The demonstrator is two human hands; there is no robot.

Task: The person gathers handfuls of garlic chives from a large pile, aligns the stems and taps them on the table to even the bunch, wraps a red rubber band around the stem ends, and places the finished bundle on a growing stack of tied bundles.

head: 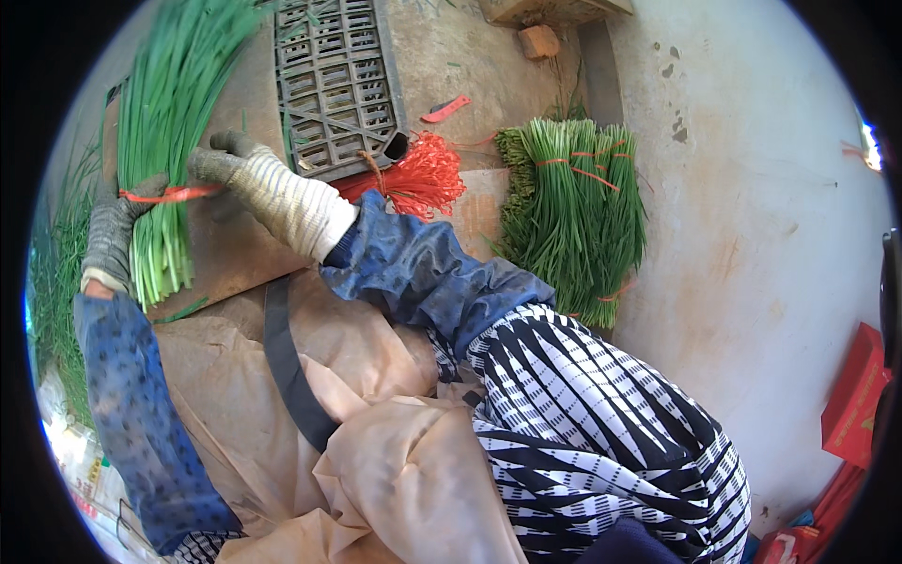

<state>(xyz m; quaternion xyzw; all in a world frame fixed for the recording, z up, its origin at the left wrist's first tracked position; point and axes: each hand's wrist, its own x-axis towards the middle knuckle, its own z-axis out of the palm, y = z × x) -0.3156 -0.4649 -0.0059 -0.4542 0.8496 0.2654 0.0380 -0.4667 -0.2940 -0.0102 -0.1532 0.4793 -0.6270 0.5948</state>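
Observation:
A bundle of long green leafy stalks (176, 92), likely garlic chives, lies at the upper left with its pale cut ends towards me. A red plastic tie (176, 193) runs across it near those ends. My left hand (123, 225), in a grey knit glove, grips the bundle's left side at the tie. Just right of the bundle is my right hand (243, 169), in a striped, soiled glove, its fingers bent near the tie's right end; whether they pinch the tie is hidden. A bunch of red plastic strips (423, 176), bound with a cord, lies beyond my right wrist.
A black plastic crate (338, 77) stands at the top centre. Tied green bundles (574, 204) are stacked against the pale wall (726, 211) on the right. Loose greens (67, 282) lie at the far left. A brick piece (539, 42) and a red strip (447, 109) lie farther back.

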